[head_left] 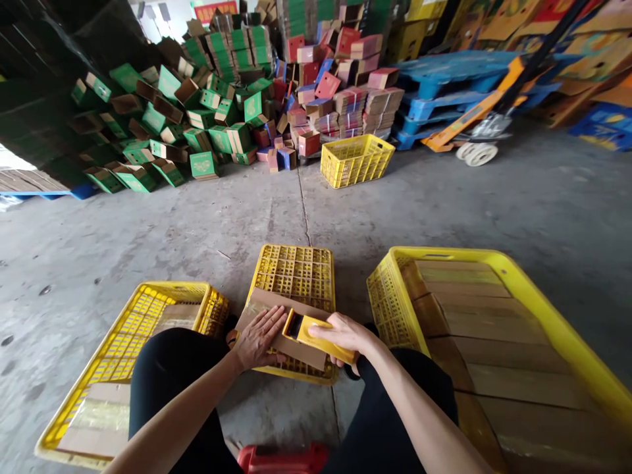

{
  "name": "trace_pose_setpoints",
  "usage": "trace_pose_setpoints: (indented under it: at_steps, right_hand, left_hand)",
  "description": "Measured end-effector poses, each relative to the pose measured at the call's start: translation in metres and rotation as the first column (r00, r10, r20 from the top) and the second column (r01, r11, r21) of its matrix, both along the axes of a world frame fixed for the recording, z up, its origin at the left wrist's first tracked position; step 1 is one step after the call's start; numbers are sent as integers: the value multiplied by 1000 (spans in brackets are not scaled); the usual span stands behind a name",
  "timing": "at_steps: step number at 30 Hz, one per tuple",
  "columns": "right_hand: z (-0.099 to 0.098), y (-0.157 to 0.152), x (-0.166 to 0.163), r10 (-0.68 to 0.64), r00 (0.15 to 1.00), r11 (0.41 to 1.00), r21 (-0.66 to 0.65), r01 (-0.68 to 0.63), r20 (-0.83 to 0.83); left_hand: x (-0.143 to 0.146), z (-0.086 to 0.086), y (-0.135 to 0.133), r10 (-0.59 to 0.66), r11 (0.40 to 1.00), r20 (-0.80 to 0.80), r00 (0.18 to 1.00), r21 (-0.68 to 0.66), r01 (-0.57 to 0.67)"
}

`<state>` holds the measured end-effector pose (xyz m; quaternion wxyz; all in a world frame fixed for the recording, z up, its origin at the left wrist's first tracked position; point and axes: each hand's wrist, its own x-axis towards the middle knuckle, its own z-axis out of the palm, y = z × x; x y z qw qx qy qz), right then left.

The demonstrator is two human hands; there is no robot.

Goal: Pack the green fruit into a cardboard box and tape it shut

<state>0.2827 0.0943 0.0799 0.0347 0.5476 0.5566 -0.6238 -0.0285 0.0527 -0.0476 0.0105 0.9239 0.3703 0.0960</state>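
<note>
Left hand [259, 334] spread flat, holding nothing, pressing cardboard [302, 354], seemingly steadying it! Right hand [343, 331] wrapped round tape dispenser [300, 332]; crate [296, 266] beneath, apparently as bench.

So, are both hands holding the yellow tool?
No, only the right hand grips the yellow tool; the left hand lies on the cardboard.

Matt cardboard [261, 301] on a perforated plastic central crate [296, 266]
Above the crate, a yellow hand tool [323, 337] is smooth plastic; left of the crate, glossy clear tape [101, 415] crosses a dull paperboard carton [89, 441]; around the crate, the concrete floor [207, 227] looks rough and matt.
</note>
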Motion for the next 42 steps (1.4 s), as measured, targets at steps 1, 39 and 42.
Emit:
trace_pose_setpoints:
  at_steps: [1,39,42]
  right_hand:
    - [-1,0,1,-5,1000,1000,-10,5,2]
    - [10,-20,22,-35,999,999,-11,35,32]
    - [10,-21,23,-43,999,999,-21,43,18]
  left_hand:
    - [0,0,0,-1,1000,-2,1000,2,1]
    - [37,0,-13,43,999,73,996,18,-44]
    - [44,-1,-17,39,999,83,996,24,-42]
